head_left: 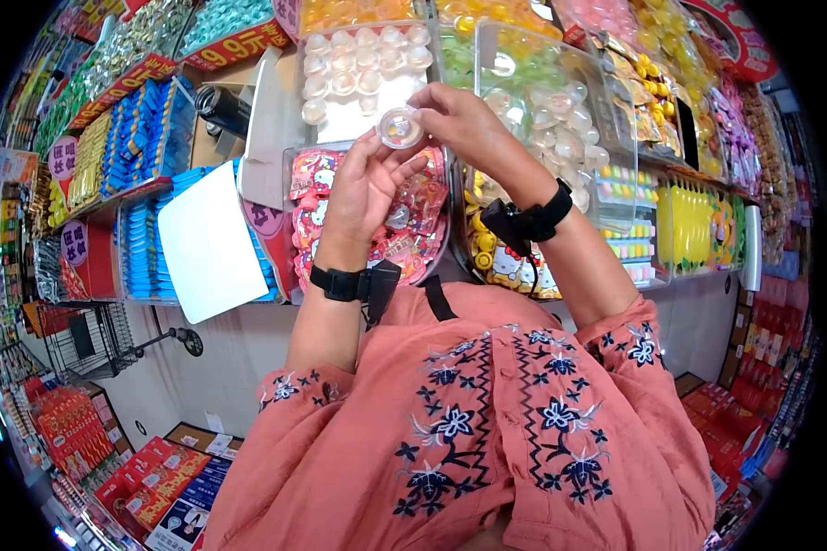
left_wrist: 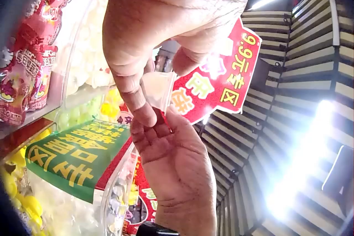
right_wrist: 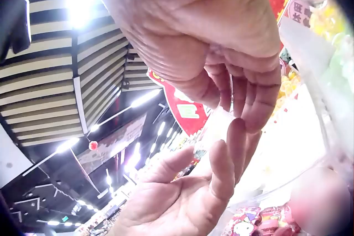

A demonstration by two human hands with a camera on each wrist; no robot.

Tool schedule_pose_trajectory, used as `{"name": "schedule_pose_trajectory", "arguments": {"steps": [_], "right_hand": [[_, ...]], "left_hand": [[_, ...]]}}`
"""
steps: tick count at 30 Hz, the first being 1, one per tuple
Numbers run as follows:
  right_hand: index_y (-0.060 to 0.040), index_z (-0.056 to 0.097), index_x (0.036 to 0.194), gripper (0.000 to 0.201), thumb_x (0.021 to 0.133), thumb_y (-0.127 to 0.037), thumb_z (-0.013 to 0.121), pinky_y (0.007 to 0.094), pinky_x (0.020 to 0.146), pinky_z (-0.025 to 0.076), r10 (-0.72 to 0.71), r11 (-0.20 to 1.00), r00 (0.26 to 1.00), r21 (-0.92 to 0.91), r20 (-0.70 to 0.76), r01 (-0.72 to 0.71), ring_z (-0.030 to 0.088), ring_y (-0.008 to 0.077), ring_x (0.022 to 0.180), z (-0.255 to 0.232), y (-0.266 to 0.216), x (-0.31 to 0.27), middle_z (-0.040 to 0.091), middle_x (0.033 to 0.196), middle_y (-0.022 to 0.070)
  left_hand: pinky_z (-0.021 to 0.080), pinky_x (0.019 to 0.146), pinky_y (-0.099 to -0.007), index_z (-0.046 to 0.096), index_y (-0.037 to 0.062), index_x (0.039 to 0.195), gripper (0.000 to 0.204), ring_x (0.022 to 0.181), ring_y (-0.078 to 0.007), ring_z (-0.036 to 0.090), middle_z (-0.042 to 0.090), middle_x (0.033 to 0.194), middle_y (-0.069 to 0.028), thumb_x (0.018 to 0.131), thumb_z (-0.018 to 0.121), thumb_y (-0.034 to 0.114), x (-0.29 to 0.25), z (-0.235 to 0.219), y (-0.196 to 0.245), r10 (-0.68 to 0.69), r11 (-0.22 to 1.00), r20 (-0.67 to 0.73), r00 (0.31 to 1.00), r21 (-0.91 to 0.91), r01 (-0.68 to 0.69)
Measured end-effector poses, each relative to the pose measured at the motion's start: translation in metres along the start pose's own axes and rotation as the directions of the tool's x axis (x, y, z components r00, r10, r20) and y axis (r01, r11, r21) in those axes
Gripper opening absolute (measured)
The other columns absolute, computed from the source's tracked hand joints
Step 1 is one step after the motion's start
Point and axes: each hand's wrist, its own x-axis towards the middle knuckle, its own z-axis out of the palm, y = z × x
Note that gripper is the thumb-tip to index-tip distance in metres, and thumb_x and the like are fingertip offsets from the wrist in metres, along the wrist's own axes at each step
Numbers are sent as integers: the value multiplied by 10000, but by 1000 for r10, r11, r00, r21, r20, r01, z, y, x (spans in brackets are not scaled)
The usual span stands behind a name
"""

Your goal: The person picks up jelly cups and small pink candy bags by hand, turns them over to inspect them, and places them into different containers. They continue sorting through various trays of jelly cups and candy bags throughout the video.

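A small clear round cup (head_left: 400, 128) is held up between both hands, above a bin of pink and red packets (head_left: 413, 230). My right hand (head_left: 459, 124) pinches its edge from the right. On the other side, my left hand (head_left: 363, 188) is palm up, thumb and fingertips at the cup's lower left. In the left wrist view the translucent cup (left_wrist: 157, 87) shows between the left hand (left_wrist: 166, 26) and the right hand (left_wrist: 180, 172). The right wrist view shows the right hand (right_wrist: 221, 53) above the left hand (right_wrist: 182, 197), with the cup partly hidden.
Behind the hands is a bin with rows of similar clear cups (head_left: 368, 60). A clear lidded bin (head_left: 556, 119) of round cups stands to the right. Blue packets and a white sheet (head_left: 213, 243) lie left, near a dark bottle (head_left: 222, 108). A wire basket (head_left: 83, 340) is lower left.
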Motion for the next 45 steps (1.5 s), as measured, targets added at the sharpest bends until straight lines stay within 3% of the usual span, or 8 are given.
{"name": "schedule_pose_trajectory", "arguments": {"steps": [5, 11, 16, 26, 30, 33, 36, 45], "right_hand": [[55, 618, 1052, 255, 905, -148, 573, 271, 667, 511, 31, 999, 999, -29, -30, -32, 613, 113, 777, 11, -1, 13, 656, 895, 63], [50, 617, 993, 254, 900, -182, 576, 305, 636, 535, 19, 963, 999, -269, -48, -31, 630, 149, 755, 28, 19, 51, 658, 878, 89], [31, 598, 1007, 218, 900, -159, 593, 317, 618, 561, 198, 978, 980, -60, -26, -199, 646, 182, 766, 45, 23, 75, 638, 900, 99], [2, 570, 904, 159, 868, -152, 585, 319, 560, 543, 280, 936, 960, 223, -9, -271, 619, 173, 684, 63, 54, 100, 607, 801, 75], [-7, 566, 899, 138, 859, -136, 593, 333, 536, 522, 305, 936, 952, 183, 7, -301, 592, 177, 654, 68, 66, 98, 588, 772, 69], [-9, 566, 886, 126, 857, -129, 589, 335, 528, 507, 325, 916, 946, 252, -15, -311, 586, 173, 651, 72, 77, 100, 582, 752, 68], [7, 572, 903, 137, 868, -125, 563, 334, 523, 500, 329, 928, 942, 206, -66, -310, 587, 170, 653, 76, 87, 106, 590, 750, 80], [5, 552, 966, 147, 888, -118, 541, 343, 517, 541, 403, 906, 908, 192, -117, -377, 655, 230, 741, 74, 92, 123, 585, 833, 93]], "left_hand": [[545, 927, -417, 463, -38, 1313, 398, 1159, -283, 594, 582, 1257, -173, 998, 462, 206, 2, -8, 7, 18, 1000, -26, 1000, 19, -17], [563, 853, -369, 474, -32, 1306, 370, 1078, -263, 633, 595, 1220, -156, 1018, 442, 199, 17, -33, 21, 88, 986, -103, 991, 149, -72], [563, 825, -364, 480, -22, 1239, 298, 1035, -271, 652, 604, 1168, -145, 1016, 474, 176, 23, -44, 34, 166, 961, -177, 970, 247, -120], [580, 773, -335, 500, -46, 1133, 244, 912, -231, 662, 625, 1074, -152, 994, 523, 153, 37, -79, 34, 159, 937, -332, 930, 348, -36], [588, 764, -333, 498, -52, 1110, 224, 890, -229, 666, 627, 1027, -152, 980, 537, 126, 40, -92, 33, 70, 938, -281, 957, 345, 32], [589, 765, -331, 505, -56, 1110, 224, 898, -231, 667, 631, 1031, -154, 980, 530, 125, 41, -91, 28, 109, 913, -419, 901, 401, 76], [589, 766, -330, 515, -55, 1119, 236, 915, -234, 666, 629, 1044, -152, 979, 538, 133, 41, -89, 30, 84, 900, -420, 904, 422, 113], [580, 763, -320, 510, -55, 1185, 304, 943, -241, 662, 595, 1050, -122, 977, 547, 164, 49, -103, 25, 164, 923, -388, 907, 386, -2]]}}
